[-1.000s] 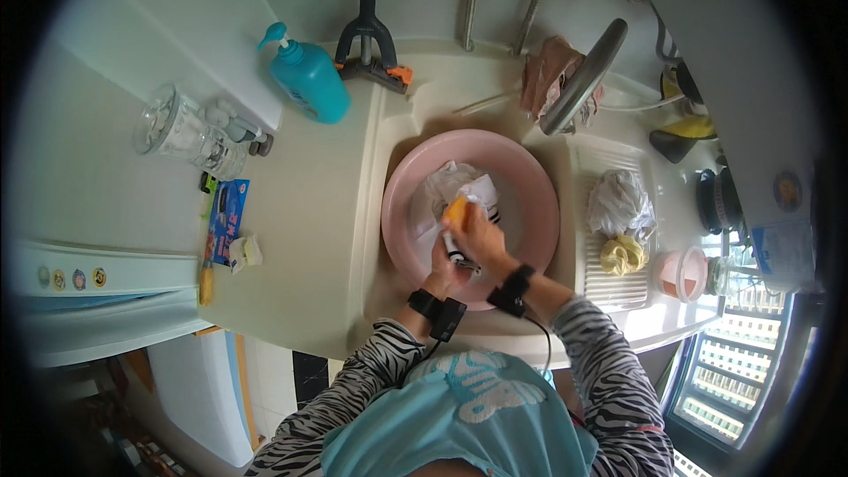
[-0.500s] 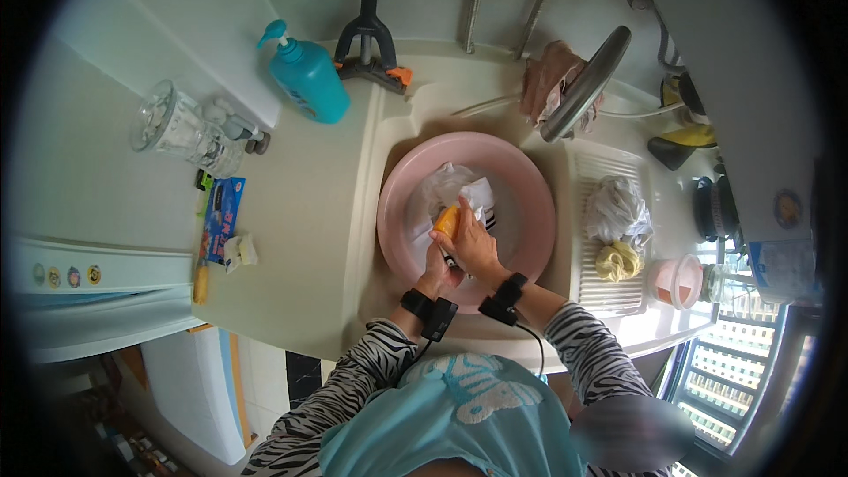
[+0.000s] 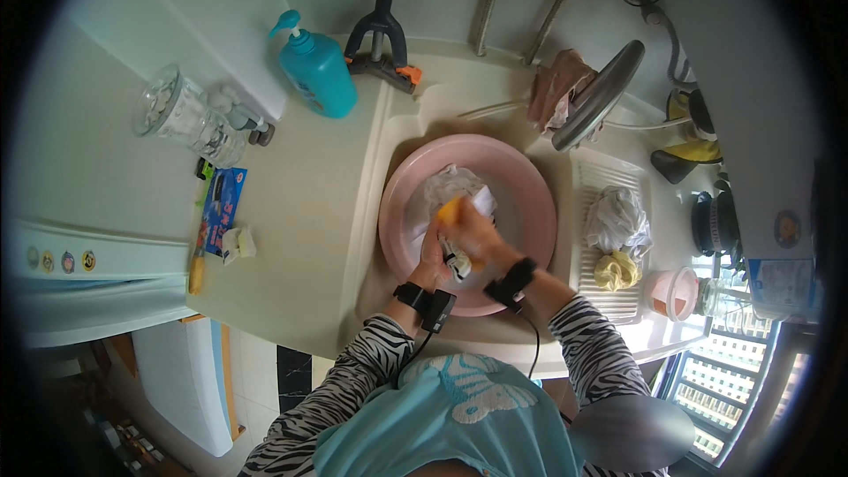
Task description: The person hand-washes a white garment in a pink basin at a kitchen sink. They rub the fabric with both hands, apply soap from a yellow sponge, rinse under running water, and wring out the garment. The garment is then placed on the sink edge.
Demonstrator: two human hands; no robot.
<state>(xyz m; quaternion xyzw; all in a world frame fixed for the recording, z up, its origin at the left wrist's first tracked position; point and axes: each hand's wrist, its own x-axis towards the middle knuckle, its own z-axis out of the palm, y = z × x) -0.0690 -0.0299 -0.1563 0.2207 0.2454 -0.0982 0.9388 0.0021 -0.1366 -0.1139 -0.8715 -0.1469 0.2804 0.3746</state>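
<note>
A white garment with dark stripes is bunched in my left hand, whose fingers are closed round it over a pink basin. My right hand, smeared by motion, is against the cloth from the right. At its fingertips is an orange bar, apparently soap, partly hidden between the hands. More white cloth lies in the basin just beyond my hands, in cloudy water.
The basin stands in a sink under a grey faucet, with a brownish cloth behind it. On the ribbed drainboard lie a white cloth and a yellow cloth. A teal pump bottle stands left on the counter.
My right hand has shifted slightly down and right and is now blurred. The striped part of the garment shows more below my hands. The whole view has shifted slightly.
</note>
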